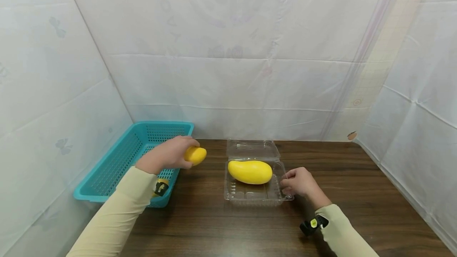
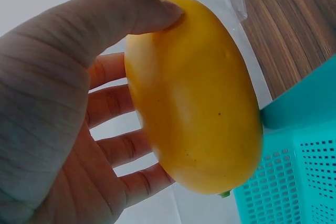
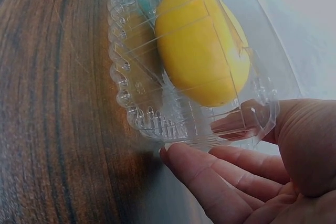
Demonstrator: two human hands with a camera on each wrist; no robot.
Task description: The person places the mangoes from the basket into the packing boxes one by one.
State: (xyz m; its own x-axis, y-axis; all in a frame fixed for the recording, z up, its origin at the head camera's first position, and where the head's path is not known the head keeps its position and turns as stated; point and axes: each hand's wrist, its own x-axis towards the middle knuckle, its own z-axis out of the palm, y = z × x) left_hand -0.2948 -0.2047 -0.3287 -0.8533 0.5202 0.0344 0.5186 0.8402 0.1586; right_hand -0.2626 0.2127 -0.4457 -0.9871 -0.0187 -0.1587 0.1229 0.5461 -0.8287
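Note:
My left hand (image 1: 168,154) grips a yellow mango (image 1: 195,156) above the inner side of the teal basket. In the left wrist view the thumb presses on top of this mango (image 2: 197,98), with the fingers behind it; a small green stem shows at its lower end. A larger yellow mango (image 1: 250,172) lies in the base of an open clear plastic clamshell box (image 1: 246,194). At the box's right side my right hand (image 1: 301,182) pinches the wall, thumb on the inside and fingers outside in the right wrist view.
The teal perforated basket (image 1: 164,123) stands at the left, near the white sheet wall (image 1: 228,82). Within it, something yellow (image 1: 162,181) is partly hidden by the left wrist. The box's lid (image 1: 252,150) leans back towards the wall on the dark wooden table (image 1: 200,225).

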